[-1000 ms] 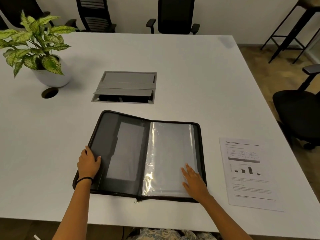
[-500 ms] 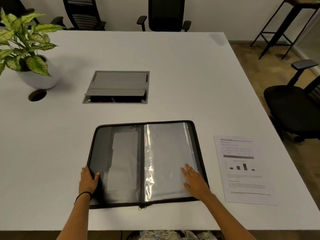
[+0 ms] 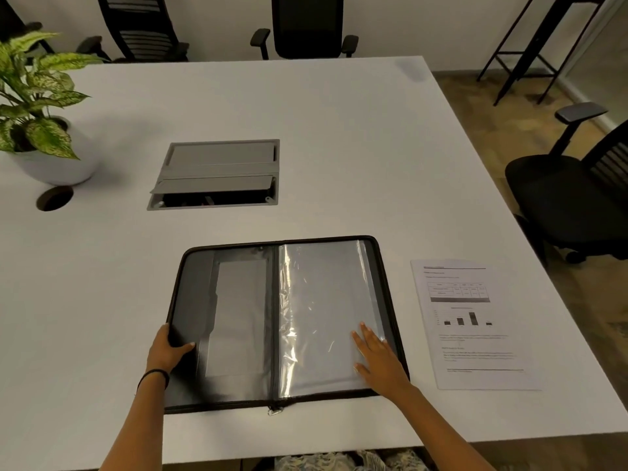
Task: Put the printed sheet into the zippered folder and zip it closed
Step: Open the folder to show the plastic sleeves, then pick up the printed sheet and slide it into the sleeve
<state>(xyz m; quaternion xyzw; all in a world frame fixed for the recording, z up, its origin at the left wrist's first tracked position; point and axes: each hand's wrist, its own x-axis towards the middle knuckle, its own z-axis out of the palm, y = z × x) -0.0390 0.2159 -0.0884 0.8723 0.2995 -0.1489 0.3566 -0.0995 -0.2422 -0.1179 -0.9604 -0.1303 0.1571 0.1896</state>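
Now: zippered folder (image 3: 238,317) spread open flat near the front edge of the table (image 3: 306,113), both hands on it.
The folder's left border is gripped by the left hand (image 3: 168,351), thumb curled onto the inner face. The right hand (image 3: 377,358) is laid flat, fingers straight and spread, on the clear sleeve (image 3: 326,294) of the right half, at its near corner. The zip pull (image 3: 274,410) is seen at the spine's near end. The printed sheet (image 3: 472,324) is found face up just beside the folder, toward the table's right edge, untouched. A potted plant (image 3: 37,107) is set by the left edge; a grey cable box (image 3: 217,171) is sunk mid-table.
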